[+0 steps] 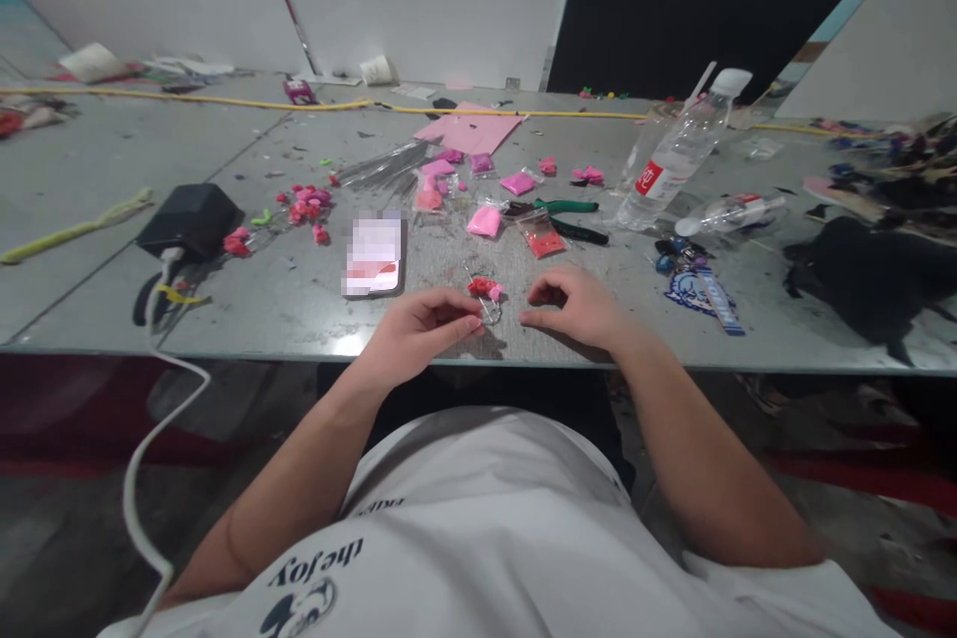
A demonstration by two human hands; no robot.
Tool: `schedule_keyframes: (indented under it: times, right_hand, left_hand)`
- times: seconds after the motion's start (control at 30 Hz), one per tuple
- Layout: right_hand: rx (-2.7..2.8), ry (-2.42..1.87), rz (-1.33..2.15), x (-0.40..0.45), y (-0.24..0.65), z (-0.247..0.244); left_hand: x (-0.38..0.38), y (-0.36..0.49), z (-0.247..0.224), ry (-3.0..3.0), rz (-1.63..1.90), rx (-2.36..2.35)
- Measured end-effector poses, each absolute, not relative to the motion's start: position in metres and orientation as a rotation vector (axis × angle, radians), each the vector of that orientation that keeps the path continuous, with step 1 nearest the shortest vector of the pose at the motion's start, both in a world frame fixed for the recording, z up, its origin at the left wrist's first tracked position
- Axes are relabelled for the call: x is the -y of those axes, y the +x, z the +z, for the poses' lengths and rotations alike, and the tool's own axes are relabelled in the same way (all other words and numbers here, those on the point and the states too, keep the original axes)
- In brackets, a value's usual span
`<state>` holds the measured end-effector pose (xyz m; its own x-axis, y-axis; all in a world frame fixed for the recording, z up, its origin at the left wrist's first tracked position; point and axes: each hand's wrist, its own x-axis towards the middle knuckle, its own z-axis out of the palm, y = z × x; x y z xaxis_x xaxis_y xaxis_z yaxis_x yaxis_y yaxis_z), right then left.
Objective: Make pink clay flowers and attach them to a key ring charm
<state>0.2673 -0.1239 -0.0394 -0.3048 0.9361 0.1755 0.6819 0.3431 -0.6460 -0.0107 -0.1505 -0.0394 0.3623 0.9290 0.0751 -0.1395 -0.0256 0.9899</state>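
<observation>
Near the table's front edge, my left hand (428,327) pinches a small bent wire piece with red and pink clay (485,288) on it. The thumb and forefinger meet at its wire end, and the clay part points up and right. My right hand (572,307) rests on the table just to the right, fingers curled with a gap between thumb and forefinger, nothing in them. Beyond the hands lie small bags of pink clay (484,220) and a bag of red clay (543,235). Pliers with green and black handles (564,206) lie beside these bags.
A phone (374,255) lies left of my hands, with a cluster of pink clay pieces (306,206) and a black power adapter (190,219) further left. An upright plastic bottle (684,155), a lying bottle (737,214) and keys with a blue tag (703,297) are on the right.
</observation>
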Motion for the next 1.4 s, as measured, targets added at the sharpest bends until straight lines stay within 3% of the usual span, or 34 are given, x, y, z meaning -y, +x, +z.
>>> schedule_keyframes:
  times: [0.4, 0.57, 0.77, 0.9, 1.4]
  right_hand:
    - [1.814, -1.525, 0.452, 0.124, 0.263, -0.046]
    - [1.706, -1.376, 0.464, 0.121, 0.269, -0.054]
    - [1.836, -1.011, 0.168, 0.134, 0.246, -0.033]
    - [1.945, -0.804, 0.269, 0.151, 0.214, -0.025]
    - [1.947, -0.754, 0.261, 0.150, 0.196, -0.044]
  left_hand:
    - [0.149, -0.009, -0.038, 1.289, 1.035, -0.844]
    - [0.147, -0.010, -0.040, 1.357, 1.081, -0.866]
    - [0.147, -0.009, -0.039, 1.449, 1.108, -0.910]
    - [0.147, -0.008, -0.041, 1.337, 1.134, -0.872]
    - [0.146, -0.011, -0.044, 1.319, 1.191, -0.899]
